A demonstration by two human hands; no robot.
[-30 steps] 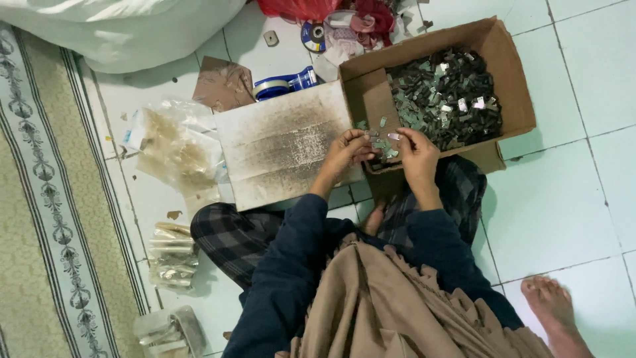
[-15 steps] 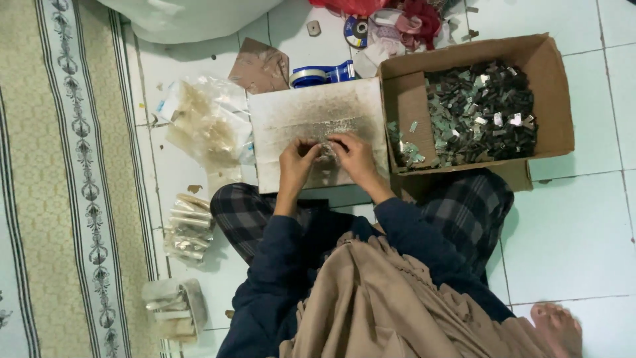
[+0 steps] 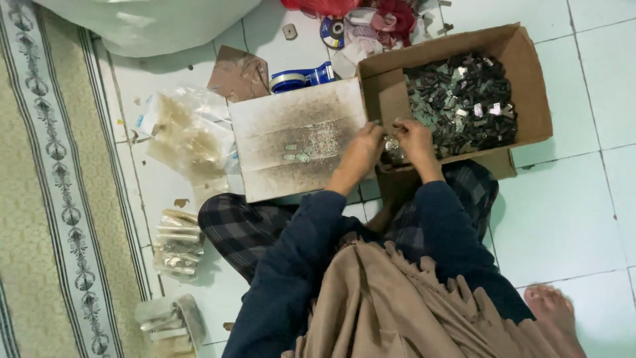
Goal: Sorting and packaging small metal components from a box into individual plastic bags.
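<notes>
Both hands have slid back over to the box since half a second ago, off the middle of the board. Left hand (image 3: 363,147) sits at the right edge of the flat cardboard sheet (image 3: 298,142), fingers curled, but I can't tell if it's got anything. Right hand (image 3: 414,138) is just beside it, over the near corner of the brown cardboard box (image 3: 530,86), pinching what looks like one of the small metal pieces (image 3: 464,99) that fill the box. A few pieces lie in rows on the sheet. Blue tape dispenser (image 3: 301,76) sits behind it, clear plastic bags (image 3: 185,132) off to the left.
</notes>
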